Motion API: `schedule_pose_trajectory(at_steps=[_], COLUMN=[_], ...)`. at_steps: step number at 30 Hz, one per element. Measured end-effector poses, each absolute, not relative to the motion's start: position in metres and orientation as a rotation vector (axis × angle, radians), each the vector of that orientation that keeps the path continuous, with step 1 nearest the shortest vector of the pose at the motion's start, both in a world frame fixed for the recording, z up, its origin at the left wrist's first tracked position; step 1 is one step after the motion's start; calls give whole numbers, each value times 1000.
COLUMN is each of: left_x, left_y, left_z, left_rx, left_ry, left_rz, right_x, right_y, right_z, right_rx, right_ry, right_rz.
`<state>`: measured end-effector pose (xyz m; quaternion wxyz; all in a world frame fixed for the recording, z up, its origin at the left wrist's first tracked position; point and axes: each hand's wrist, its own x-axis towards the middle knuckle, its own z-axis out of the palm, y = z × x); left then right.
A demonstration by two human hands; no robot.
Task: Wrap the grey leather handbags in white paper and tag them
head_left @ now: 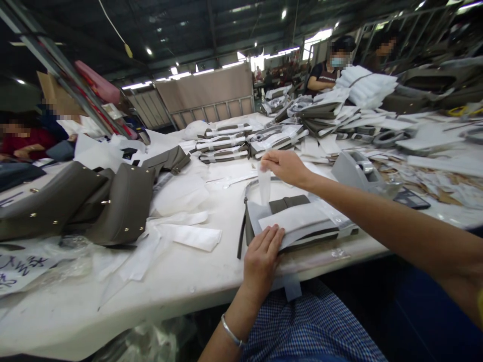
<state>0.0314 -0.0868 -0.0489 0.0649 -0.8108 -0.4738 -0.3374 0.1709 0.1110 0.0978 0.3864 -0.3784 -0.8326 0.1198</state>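
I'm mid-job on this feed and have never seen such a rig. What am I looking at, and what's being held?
There's no machine here: these are one person's bare hands, seen by a single head-worn camera looking forward and down. The right hand pinches a pale, translucent strip above a grey-brown, leather-like bag. The left hand lies flat on the white sheet partly covering it. On the white table are more grey-brown bags at left, white-wrapped bundles behind, and a grey tape dispenser at right.
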Motion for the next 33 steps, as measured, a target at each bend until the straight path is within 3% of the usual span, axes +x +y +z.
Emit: schedule_pose_trajectory(at_steps=[10, 21, 28, 33], left_x=[31, 30, 30, 31], left_y=[-82, -81, -83, -84], left_z=[-56, -55, -56, -53], left_rx=[-2375, -2392, -2410, -2454], left_ry=[-1352, -1358, -1375, -1399], left_rz=[-1063, -1043, -1009, -985], right_x=[121, 122, 148, 192], right_y=[199, 218, 120, 9], right_z=[81, 92, 118, 96], right_rx=[-1251, -1155, -816, -656], right_ry=[-2116, -2054, -2085, -2288], right_rz=[676, 582, 489, 243])
